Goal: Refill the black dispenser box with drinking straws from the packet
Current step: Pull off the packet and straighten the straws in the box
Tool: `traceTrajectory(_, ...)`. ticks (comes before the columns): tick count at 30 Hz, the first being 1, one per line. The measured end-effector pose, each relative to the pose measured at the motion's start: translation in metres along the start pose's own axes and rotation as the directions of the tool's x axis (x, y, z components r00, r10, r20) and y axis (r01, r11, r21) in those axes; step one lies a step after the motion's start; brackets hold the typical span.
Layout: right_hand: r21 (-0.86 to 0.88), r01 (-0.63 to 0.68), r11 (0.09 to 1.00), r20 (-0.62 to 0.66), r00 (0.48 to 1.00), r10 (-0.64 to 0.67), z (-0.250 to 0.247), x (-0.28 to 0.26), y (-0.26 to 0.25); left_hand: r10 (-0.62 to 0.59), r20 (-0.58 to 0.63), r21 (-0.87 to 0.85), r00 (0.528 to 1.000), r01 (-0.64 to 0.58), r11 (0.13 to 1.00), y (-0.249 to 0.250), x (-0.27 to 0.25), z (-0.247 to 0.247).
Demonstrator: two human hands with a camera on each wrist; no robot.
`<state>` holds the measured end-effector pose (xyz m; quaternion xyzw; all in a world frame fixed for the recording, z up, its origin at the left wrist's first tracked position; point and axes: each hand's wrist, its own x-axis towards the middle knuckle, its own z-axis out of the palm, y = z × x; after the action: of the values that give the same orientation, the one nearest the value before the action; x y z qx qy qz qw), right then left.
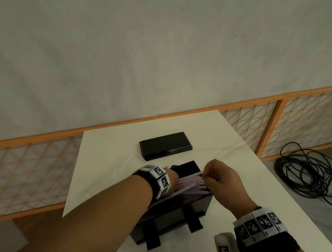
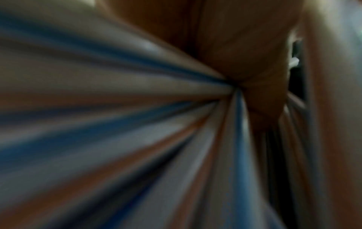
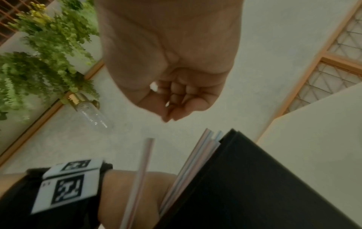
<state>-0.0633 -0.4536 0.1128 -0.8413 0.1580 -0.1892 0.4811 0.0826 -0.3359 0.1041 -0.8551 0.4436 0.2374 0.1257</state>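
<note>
The black dispenser box (image 1: 172,217) stands open on the white table (image 1: 111,149), and pale striped straws (image 1: 189,185) lie lengthwise inside. My left hand (image 1: 172,176) reaches into the box at the straws' left end. The left wrist view shows its fingers (image 2: 254,69) curled over the blurred straws (image 2: 117,124). My right hand (image 1: 215,177) is a closed fist just above the straws' right ends. In the right wrist view that right hand (image 3: 170,99) holds nothing and hangs clear of the straw ends (image 3: 207,139). One straw (image 3: 143,162) sticks out apart from the rest, beside the box wall (image 3: 254,186).
The box's black lid (image 1: 165,145) lies flat further back on the table. A white marker-tagged device (image 1: 226,248) sits at the near edge by my right wrist. Black cable (image 1: 313,174) is coiled on the floor to the right. An orange lattice screen (image 1: 275,125) runs behind.
</note>
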Motion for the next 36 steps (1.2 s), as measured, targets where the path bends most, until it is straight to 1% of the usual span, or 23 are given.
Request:
traceTrajectory(1, -0.016, 0.067, 0.998, 0.078, 0.995, -0.066, 0.0, -0.004, -0.005, -0.003, 0.001, 0.01, 1.0, 0.003, 1.0, -0.001, -0.002, -0.003)
traceTrajectory(2, -0.059, 0.148, 0.987, 0.158, 0.978, -0.137, 0.002, -0.008, -0.01, 0.009, -0.002, 0.012, 1.0, -0.009, 1.0, -0.003, -0.003, -0.005)
traceTrajectory(3, -0.127, 0.244, 0.961, 0.239, 0.948, -0.21, 0.006, -0.013, -0.014, 0.018, 0.015, -0.001, 1.0, -0.018, 1.0, -0.004, -0.005, -0.009)
traceTrajectory(5, -0.276, 0.424, 0.863, 0.368, 0.876, -0.313, 0.019, -0.022, -0.025, 0.029, 0.047, -0.039, 0.998, -0.027, 0.999, -0.006, -0.006, -0.016)
traceTrajectory(6, -0.335, 0.489, 0.805, 0.39, 0.85, -0.354, 0.026, -0.026, -0.031, 0.035, 0.036, -0.066, 0.999, -0.033, 0.997, -0.007, -0.007, -0.019)
traceTrajectory(7, -0.38, 0.536, 0.754, 0.382, 0.833, -0.4, 0.034, -0.029, -0.038, 0.038, 0.02, -0.078, 0.999, -0.037, 0.996, -0.008, -0.009, -0.021)
traceTrajectory(10, -0.417, 0.63, 0.656, 0.326, 0.777, -0.539, 0.054, -0.036, -0.053, 0.047, -0.03, -0.126, 0.998, -0.05, 0.991, -0.012, -0.013, -0.024)
traceTrajectory(11, -0.408, 0.658, 0.633, 0.352, 0.753, -0.556, 0.06, -0.036, -0.055, 0.045, -0.044, -0.156, 0.998, -0.051, 0.986, -0.015, -0.014, -0.025)
traceTrajectory(13, -0.433, 0.693, 0.576, 0.466, 0.719, -0.515, 0.072, -0.034, -0.051, 0.049, -0.071, -0.204, 0.996, -0.063, 0.977, -0.018, -0.018, -0.028)
traceTrajectory(14, -0.476, 0.69, 0.545, 0.508, 0.722, -0.47, 0.077, -0.031, -0.046, 0.049, -0.091, -0.218, 0.995, -0.068, 0.974, -0.02, -0.019, -0.029)
traceTrajectory(15, -0.52, 0.669, 0.532, 0.528, 0.741, -0.415, 0.08, -0.028, -0.042, 0.049, -0.111, -0.231, 0.993, -0.074, 0.97, -0.022, -0.021, -0.03)
traceTrajectory(17, -0.577, 0.598, 0.557, 0.505, 0.797, -0.332, 0.083, -0.023, -0.035, 0.044, -0.135, -0.278, 0.99, -0.08, 0.957, -0.025, -0.022, -0.032)
traceTrajectory(19, -0.611, 0.551, 0.568, 0.474, 0.83, -0.295, 0.083, -0.02, -0.031, 0.03, -0.141, -0.336, 0.99, -0.077, 0.939, -0.029, -0.022, -0.033)
traceTrajectory(22, -0.646, 0.556, 0.523, 0.469, 0.83, -0.302, 0.085, -0.017, -0.026, 0.026, -0.156, -0.381, 0.987, -0.085, 0.921, -0.031, -0.022, -0.03)
traceTrajectory(25, -0.674, 0.558, 0.484, 0.448, 0.83, -0.332, 0.086, -0.016, -0.019, 0.026, -0.181, -0.387, 0.983, -0.095, 0.917, -0.032, -0.022, -0.03)
traceTrajectory(27, -0.685, 0.515, 0.515, 0.407, 0.857, -0.317, 0.084, -0.014, -0.013, 0.014, -0.202, -0.409, 0.979, -0.097, 0.907, -0.038, -0.023, -0.033)
traceTrajectory(30, -0.7, 0.411, 0.584, 0.345, 0.911, -0.228, 0.081, -0.01, -0.005, -0.012, -0.219, -0.453, 0.976, -0.091, 0.887, -0.047, -0.025, -0.039)
traceTrajectory(31, -0.702, 0.395, 0.592, 0.344, 0.917, -0.203, 0.081, -0.009, -0.004, -0.024, -0.225, -0.47, 0.974, -0.087, 0.879, -0.048, -0.026, -0.039)
traceTrajectory(34, -0.65, 0.415, 0.637, 0.423, 0.894, -0.151, 0.079, -0.002, -0.004, -0.02, -0.226, -0.488, 0.974, -0.096, 0.867, -0.049, -0.025, -0.038)
traceTrajectory(36, -0.621, 0.449, 0.642, 0.541, 0.839, -0.063, 0.08, 0.011, -0.007, -0.016, -0.231, -0.494, 0.973, -0.103, 0.864, -0.048, -0.024, -0.037)
